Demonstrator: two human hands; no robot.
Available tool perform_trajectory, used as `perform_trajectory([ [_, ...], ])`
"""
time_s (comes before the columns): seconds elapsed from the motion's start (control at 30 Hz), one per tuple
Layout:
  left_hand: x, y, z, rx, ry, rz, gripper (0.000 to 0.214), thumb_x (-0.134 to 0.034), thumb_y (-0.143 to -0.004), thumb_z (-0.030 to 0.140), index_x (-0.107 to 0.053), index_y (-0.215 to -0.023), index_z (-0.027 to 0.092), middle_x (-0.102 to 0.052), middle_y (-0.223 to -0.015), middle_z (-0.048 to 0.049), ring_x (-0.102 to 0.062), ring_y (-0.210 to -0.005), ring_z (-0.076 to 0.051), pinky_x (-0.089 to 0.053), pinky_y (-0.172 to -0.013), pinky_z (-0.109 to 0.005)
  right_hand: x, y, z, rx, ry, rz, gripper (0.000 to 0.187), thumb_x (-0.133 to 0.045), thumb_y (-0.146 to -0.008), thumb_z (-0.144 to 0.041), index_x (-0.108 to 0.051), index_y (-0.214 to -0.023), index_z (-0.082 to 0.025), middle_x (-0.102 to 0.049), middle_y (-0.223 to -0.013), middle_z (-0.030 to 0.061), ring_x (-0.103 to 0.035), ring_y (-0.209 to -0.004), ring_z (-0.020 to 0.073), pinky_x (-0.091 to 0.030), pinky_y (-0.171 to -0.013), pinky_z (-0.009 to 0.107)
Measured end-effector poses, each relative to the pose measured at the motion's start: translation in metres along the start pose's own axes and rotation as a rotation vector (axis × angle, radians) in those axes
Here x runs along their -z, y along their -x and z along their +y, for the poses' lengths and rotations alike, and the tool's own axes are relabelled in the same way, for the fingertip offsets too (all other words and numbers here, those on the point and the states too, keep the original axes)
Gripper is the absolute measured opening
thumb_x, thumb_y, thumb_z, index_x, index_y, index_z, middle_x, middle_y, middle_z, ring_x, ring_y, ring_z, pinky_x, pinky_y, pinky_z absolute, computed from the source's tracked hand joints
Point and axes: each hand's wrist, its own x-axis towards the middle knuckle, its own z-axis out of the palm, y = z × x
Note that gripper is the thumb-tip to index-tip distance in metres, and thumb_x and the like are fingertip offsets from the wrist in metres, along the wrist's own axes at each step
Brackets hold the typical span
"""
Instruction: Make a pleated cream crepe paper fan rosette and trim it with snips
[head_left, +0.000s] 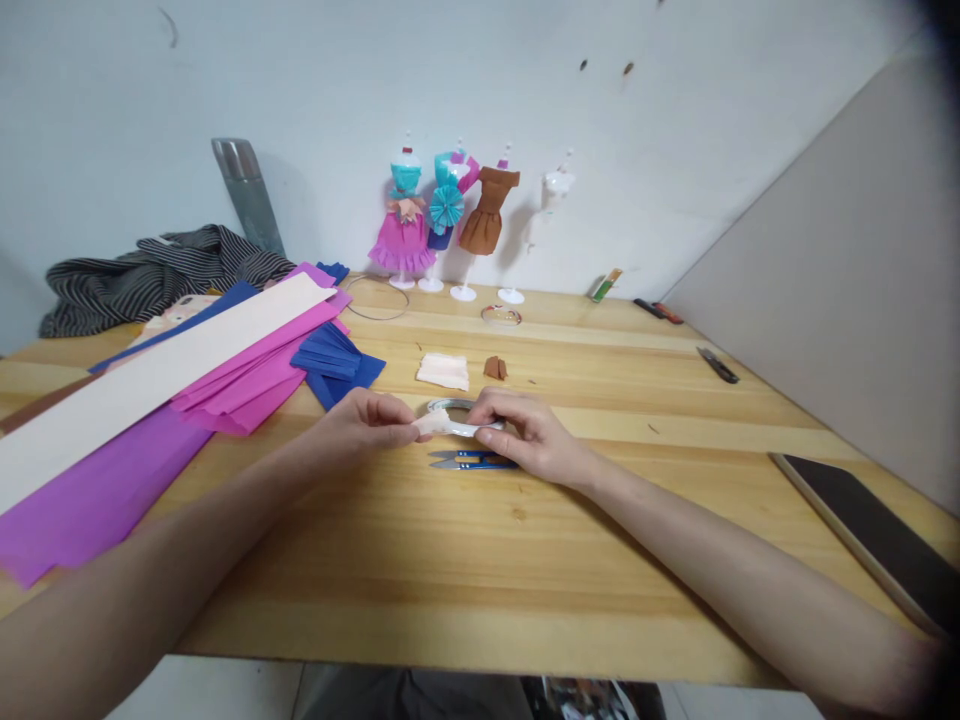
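Over the middle of the wooden table, my left hand pinches the loose end of a white tape strip. My right hand grips the tape roll, fingers closed round its right side. Blue thread snips lie on the table just below both hands. A folded cream paper piece and a small brown paper scrap lie just behind the roll.
Pink, purple, blue and cream crepe paper sheets spread over the left. Several small mannequins in paper dresses stand at the back wall. Striped cloth lies far left, a dark tablet at right, a cutter and a wire ring further back.
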Motion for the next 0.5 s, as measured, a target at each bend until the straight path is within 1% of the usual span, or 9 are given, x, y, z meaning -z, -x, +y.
perform_trajectory([
  [0.1,0.002,0.002,0.005,-0.152,-0.029,-0.030,0.016,-0.068,-0.075,0.031,-0.077,-0.074,0.017,-0.073,-0.084,-0.0077,-0.061,-0.095,-0.024,-0.043,-0.087,-0.033,0.000,0.000,0.000,-0.035,-0.127,0.013,0.016,-0.056,-0.085,-0.029,-0.062,-0.080,-0.015,-0.056,-0.073,0.0026,-0.051,-0.067,0.0139,-0.039,-0.062,0.027],
  [0.13,0.002,0.003,0.006,-0.181,-0.023,-0.050,0.016,-0.068,-0.076,0.031,-0.077,-0.074,0.017,-0.073,-0.085,-0.0080,-0.060,-0.099,-0.024,-0.041,-0.091,-0.034,0.000,0.000,0.001,-0.044,-0.183,0.016,0.017,-0.057,-0.084,-0.031,-0.062,-0.079,-0.015,-0.056,-0.073,0.0026,-0.050,-0.066,0.0141,-0.038,-0.062,0.027],
  [0.2,0.002,0.005,0.007,-0.196,0.008,-0.100,0.016,-0.067,-0.077,0.031,-0.077,-0.075,0.018,-0.073,-0.086,-0.0080,-0.058,-0.103,-0.025,-0.040,-0.093,-0.035,-0.002,0.001,0.002,-0.061,-0.304,0.023,0.021,-0.060,-0.081,-0.036,-0.063,-0.078,-0.015,-0.055,-0.072,0.0026,-0.049,-0.066,0.0144,-0.037,-0.060,0.027],
  [0.3,-0.001,0.008,0.008,-0.148,0.094,-0.191,0.014,-0.068,-0.078,0.030,-0.077,-0.078,0.020,-0.073,-0.091,-0.0073,-0.059,-0.103,-0.024,-0.042,-0.092,-0.034,-0.006,0.002,0.006,-0.105,-0.481,0.049,0.022,-0.065,-0.076,-0.038,-0.064,-0.078,-0.016,-0.053,-0.071,0.0018,-0.048,-0.065,0.0142,-0.035,-0.058,0.027],
  [0.37,-0.004,0.009,0.007,-0.088,0.166,-0.213,0.013,-0.069,-0.076,0.029,-0.078,-0.078,0.019,-0.073,-0.092,-0.0072,-0.062,-0.098,-0.023,-0.045,-0.088,-0.033,-0.009,0.002,0.009,-0.136,-0.584,0.076,0.021,-0.068,-0.071,-0.035,-0.064,-0.077,-0.016,-0.053,-0.071,0.0016,-0.047,-0.063,0.0137,-0.033,-0.056,0.026],
  [0.43,-0.008,0.009,0.007,-0.023,0.233,-0.204,0.012,-0.072,-0.073,0.029,-0.078,-0.076,0.018,-0.073,-0.090,-0.0075,-0.064,-0.090,-0.022,-0.047,-0.083,-0.031,-0.011,0.001,0.010,-0.152,-0.678,0.115,0.019,-0.067,-0.069,-0.033,-0.065,-0.076,-0.016,-0.053,-0.069,0.0012,-0.045,-0.060,0.0132,-0.032,-0.054,0.026],
  [0.5,-0.011,0.009,0.006,0.014,0.319,-0.152,0.014,-0.075,-0.070,0.030,-0.078,-0.074,0.017,-0.073,-0.085,-0.0075,-0.065,-0.086,-0.022,-0.049,-0.083,-0.032,-0.013,-0.002,0.011,-0.155,-0.760,0.158,0.018,-0.062,-0.070,-0.032,-0.065,-0.076,-0.016,-0.050,-0.063,0.0002,-0.043,-0.056,0.0128,-0.032,-0.054,0.027],
])
